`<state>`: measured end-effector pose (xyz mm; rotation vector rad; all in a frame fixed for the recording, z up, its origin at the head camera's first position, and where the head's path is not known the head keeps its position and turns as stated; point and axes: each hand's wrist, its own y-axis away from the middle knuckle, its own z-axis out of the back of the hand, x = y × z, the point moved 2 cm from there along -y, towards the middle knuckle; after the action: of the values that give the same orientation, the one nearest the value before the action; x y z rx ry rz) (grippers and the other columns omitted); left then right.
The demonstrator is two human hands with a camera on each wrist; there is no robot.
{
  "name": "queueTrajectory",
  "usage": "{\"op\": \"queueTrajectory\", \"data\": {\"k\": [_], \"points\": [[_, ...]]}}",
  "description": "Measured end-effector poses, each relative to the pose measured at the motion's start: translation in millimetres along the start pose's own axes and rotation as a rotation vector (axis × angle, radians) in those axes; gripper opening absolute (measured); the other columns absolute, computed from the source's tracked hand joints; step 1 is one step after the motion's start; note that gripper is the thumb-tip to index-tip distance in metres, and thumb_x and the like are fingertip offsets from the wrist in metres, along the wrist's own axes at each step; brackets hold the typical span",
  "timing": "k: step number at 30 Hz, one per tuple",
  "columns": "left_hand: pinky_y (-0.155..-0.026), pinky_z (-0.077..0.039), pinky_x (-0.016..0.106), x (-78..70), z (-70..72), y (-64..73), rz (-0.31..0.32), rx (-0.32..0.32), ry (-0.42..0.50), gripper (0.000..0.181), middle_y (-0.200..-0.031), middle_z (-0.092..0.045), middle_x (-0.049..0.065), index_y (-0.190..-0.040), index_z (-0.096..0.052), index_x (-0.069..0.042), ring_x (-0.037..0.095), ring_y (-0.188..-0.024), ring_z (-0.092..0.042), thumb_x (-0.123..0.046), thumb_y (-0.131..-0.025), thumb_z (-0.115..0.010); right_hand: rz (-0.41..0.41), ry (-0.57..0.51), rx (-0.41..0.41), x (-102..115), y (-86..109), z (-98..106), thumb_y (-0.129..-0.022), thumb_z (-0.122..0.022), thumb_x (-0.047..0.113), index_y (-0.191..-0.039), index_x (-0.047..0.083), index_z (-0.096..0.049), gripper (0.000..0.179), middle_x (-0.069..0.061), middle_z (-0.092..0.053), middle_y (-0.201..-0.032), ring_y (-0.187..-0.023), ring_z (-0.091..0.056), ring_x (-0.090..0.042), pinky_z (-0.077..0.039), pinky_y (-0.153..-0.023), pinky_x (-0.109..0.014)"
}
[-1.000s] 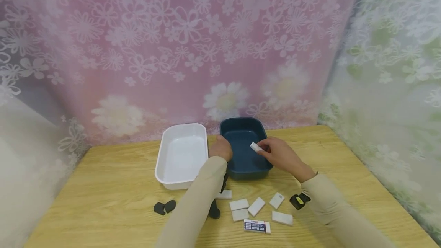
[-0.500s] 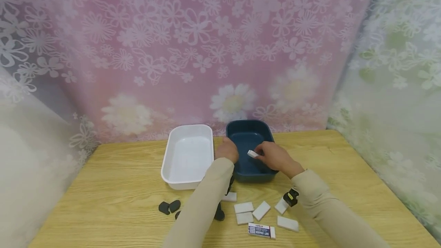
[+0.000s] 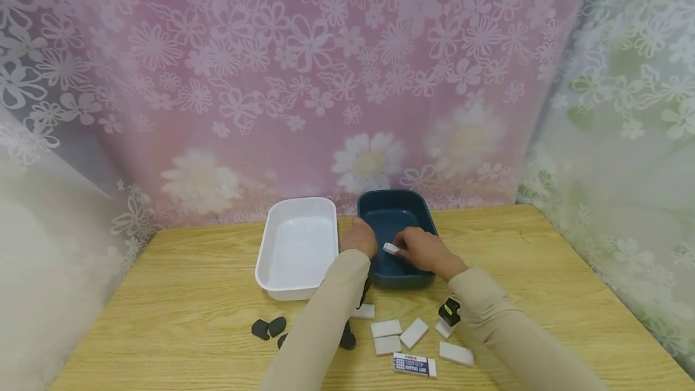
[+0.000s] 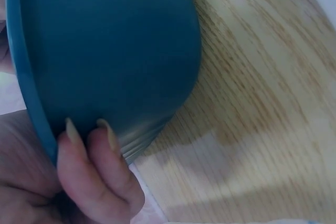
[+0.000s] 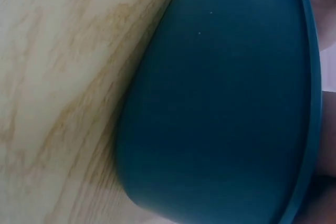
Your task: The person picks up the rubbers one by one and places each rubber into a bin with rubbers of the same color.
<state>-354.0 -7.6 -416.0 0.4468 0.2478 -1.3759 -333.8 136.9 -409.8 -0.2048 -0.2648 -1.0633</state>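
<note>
My left hand [image 3: 359, 238] grips the left rim of a dark blue plastic basin [image 3: 404, 282]. In the left wrist view, the fingers [image 4: 97, 174] curl over that rim against the outer wall. My right hand [image 3: 429, 251] reaches over the basin from the right and pinches a small white eraser [image 3: 390, 248] inside it, above the bottom. The right wrist view is mostly filled by the basin's outer wall [image 5: 215, 93], with the holding fingers hidden behind the rim.
A white basin [image 3: 295, 294] stands left of the blue one. Several white erasers [image 3: 414, 334] and one in a printed sleeve [image 3: 414, 365] lie in front. Black flat pieces [image 3: 268, 327] lie nearer the left, partly behind the left sleeve.
My right hand has moved left and lower over the blue basin with the eraser in its fingers. The left hand stays on the rim. The head view has shifted slightly.
</note>
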Motion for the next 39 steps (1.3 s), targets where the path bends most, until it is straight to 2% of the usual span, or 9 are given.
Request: {"op": "queueTrajectory", "data": {"k": [5, 11, 16, 20, 26, 33, 36, 39], "points": [[-0.06, -0.052, 0.039, 0.2, -1.4, 0.8, -0.003, -0.001, 0.016, 0.068, -0.073, -0.064, 0.015, -0.141, -0.029, 0.006, 0.028, -0.065, -0.063, -0.017, -0.089, -0.066, -0.004, 0.005, -0.002, 1, -0.9, 1, -0.087, -0.071, 0.017, -0.097, 0.008, -0.069, 0.014, -0.003, -0.062, -0.088, -0.081, -0.06, -0.021, -0.05, -0.072, -0.04], [-0.054, -0.049, 0.037, -0.5, -0.8, 2.1, -0.014, 0.022, 0.017, 0.068, -0.067, -0.062, 0.013, -0.144, -0.026, 0.006, 0.026, -0.059, -0.061, -0.018, -0.091, -0.063, 0.023, 0.002, -0.005, 1, 2.2, 5, -0.089, -0.069, 0.019, -0.105, 0.005, -0.069, 0.021, -0.005, -0.063, -0.096, -0.089, -0.061, -0.023, -0.051, -0.076, -0.04], [-0.056, -0.051, 0.037, 0.9, 5.7, 2.4, -0.007, 0.0, -0.018, 0.062, -0.069, -0.063, 0.013, -0.138, -0.031, 0.006, 0.026, -0.062, -0.062, -0.019, -0.091, -0.063, 0.097, -0.063, -0.059, 5, 11.0, 21, -0.092, -0.065, 0.015, -0.107, 0.004, -0.069, 0.019, -0.006, -0.063, -0.098, -0.088, -0.061, -0.022, -0.05, -0.075, -0.039], [-0.057, -0.052, 0.038, 4.2, 8.8, 1.0, 0.001, -0.007, -0.031, 0.061, -0.066, -0.062, 0.013, -0.137, -0.032, 0.006, 0.026, -0.06, -0.062, -0.018, -0.091, -0.064, 0.125, -0.07, -0.085, 7, 22.1, 35, -0.093, -0.064, 0.015, -0.108, 0.005, -0.069, 0.019, -0.005, -0.062, -0.1, -0.082, -0.059, -0.018, -0.05, -0.071, -0.036], [-0.059, -0.053, 0.039, 7.6, 8.5, -0.2, 0.002, -0.023, -0.023, 0.056, -0.069, -0.062, 0.015, -0.131, -0.037, 0.006, 0.028, -0.064, -0.063, -0.018, -0.09, -0.065, 0.137, -0.038, -0.129, 3, 49.0, 48, -0.093, -0.063, 0.019, -0.108, 0.01, -0.069, 0.019, -0.001, -0.059, -0.098, -0.075, -0.053, -0.009, -0.047, -0.065, -0.03], [-0.063, -0.054, 0.04, 4.3, 6.5, 3.2, -0.004, -0.051, -0.028, 0.057, -0.077, -0.065, 0.016, -0.131, -0.038, 0.007, 0.028, -0.072, -0.065, -0.019, -0.088, -0.067, 0.207, -0.069, -0.175, -16, 93.8, 52, -0.094, -0.063, 0.018, -0.107, 0.014, -0.069, 0.016, 0.004, -0.058, -0.101, -0.082, -0.056, -0.007, -0.05, -0.068, -0.029], [-0.063, -0.054, 0.039, 0.9, 5.5, 7.2, -0.029, -0.046, -0.035, 0.059, -0.076, -0.065, 0.016, -0.131, -0.038, 0.008, 0.028, -0.071, -0.066, -0.018, -0.088, -0.067, 0.23, -0.1, -0.157, -26, 115.7, 47, -0.095, -0.061, 0.019, -0.108, 0.015, -0.069, 0.015, 0.01, -0.057, -0.098, -0.081, -0.055, -0.004, -0.05, -0.067, -0.028], [-0.059, -0.053, 0.038, -1.7, 5.2, 9.8, -0.049, -0.03, -0.049, 0.061, -0.071, -0.064, 0.013, -0.134, -0.035, 0.008, 0.027, -0.065, -0.064, -0.019, -0.089, -0.066, 0.235, -0.145, -0.086, -30, 133.7, 38, -0.096, -0.059, 0.024, -0.108, 0.015, -0.068, 0.017, 0.014, -0.055, -0.097, -0.079, -0.053, 0.0, -0.05, -0.066, -0.026]]}}
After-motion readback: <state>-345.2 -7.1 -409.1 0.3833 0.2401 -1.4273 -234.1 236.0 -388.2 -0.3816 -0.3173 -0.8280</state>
